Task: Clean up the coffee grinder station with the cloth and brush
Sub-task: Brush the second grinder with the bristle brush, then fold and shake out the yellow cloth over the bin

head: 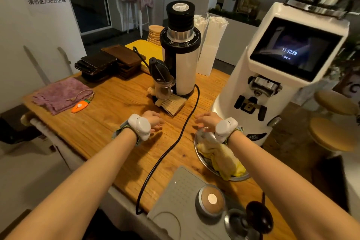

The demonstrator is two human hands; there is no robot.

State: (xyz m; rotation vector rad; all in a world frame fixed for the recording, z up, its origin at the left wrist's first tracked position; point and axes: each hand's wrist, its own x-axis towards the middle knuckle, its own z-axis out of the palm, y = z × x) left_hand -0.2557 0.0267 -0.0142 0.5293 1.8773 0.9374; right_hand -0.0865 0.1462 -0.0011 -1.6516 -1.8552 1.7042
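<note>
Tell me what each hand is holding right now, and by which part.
Nothing is held. The left hand and right hand hover open over the wooden table; the brush and yellow cloth lie untouched.

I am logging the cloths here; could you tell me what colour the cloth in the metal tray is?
Yellow; the cloth shows in the head view.

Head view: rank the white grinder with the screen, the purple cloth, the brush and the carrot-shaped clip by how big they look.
1. White grinder with the screen
2. Purple cloth
3. Brush
4. Carrot-shaped clip

The grinder stands nearer the camera than the cloth, which adds to its apparent lead.
</note>
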